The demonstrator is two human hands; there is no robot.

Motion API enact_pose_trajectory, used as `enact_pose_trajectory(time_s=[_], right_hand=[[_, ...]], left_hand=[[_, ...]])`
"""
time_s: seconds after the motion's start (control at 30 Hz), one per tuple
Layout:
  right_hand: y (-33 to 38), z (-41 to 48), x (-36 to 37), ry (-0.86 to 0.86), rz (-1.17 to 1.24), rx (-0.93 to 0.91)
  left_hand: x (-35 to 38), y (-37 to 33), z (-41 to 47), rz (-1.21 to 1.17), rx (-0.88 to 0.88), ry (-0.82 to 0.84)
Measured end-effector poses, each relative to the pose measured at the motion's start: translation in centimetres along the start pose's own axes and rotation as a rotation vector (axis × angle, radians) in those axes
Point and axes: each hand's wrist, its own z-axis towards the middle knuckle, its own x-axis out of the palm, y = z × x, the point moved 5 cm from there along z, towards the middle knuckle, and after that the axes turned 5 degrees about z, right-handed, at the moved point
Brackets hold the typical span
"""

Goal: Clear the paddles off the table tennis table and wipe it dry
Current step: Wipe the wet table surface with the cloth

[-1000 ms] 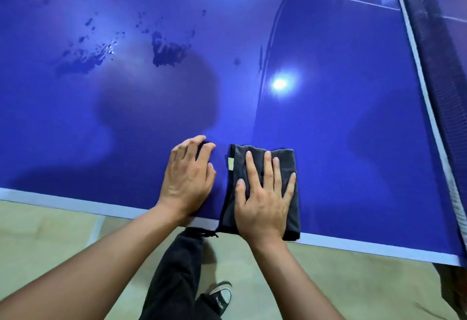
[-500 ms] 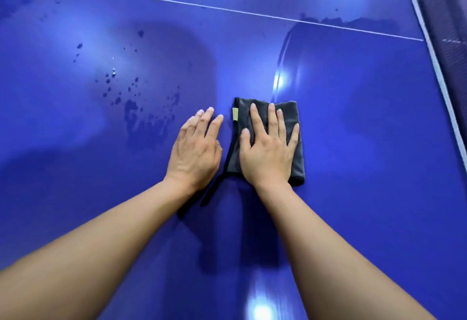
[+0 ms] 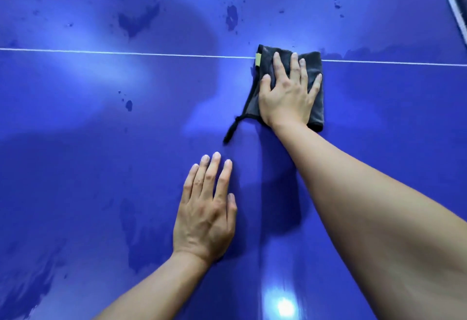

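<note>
right hand (image 3: pixel 288 97) presses cloth (image 3: pixel 265 63) flat on the white line (image 3: pixel 126 53); left hand (image 3: pixel 204 221) lies flat on table (image 3: pixel 75 168), apart. risk: soaked cloth may just smear the puddles (image 3: pixel 136 22) beyond; its wetness is hard to judge.

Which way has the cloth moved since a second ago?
Yes. The cloth slid away from the person, from the table's near edge up to the white line, under the flat right hand.

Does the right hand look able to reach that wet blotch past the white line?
Probably yes: the right hand presses the cloth on the line, and nothing stands between it and the blotch.
</note>
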Motion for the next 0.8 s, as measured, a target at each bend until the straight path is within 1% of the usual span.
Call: enact_pose_trajectory(time_s=[0.23,0.4,0.5,0.6,0.73,0.8], right_hand=[[1.9,4.7,0.7,0.024,0.013,-0.003],[2.4,4.9,0.6,0.067,-0.006,-0.042],[2.9,1.4,0.8,0.098,-0.01,-0.14],[2.8,-4.9,0.5,0.104,-0.006,-0.209],[1.1,-13.5,-0.7,0.122,-0.002,-0.238],[-0.4,-17.5,-1.5,0.113,-0.001,-0.238]], left_hand=[[0.3,0.2,0.2,0.006,0.007,0.015],[0.2,0.4,0.3,-0.002,0.004,0.018],[0.2,0.7,0.5,-0.013,-0.001,0.013],[0.0,0.7,0.7,-0.039,-0.016,-0.004],[-0.7,0.8,-0.1,-0.058,-0.1,-0.055],[-0.7,0.7,-1.5,-0.036,-0.112,-0.053]])
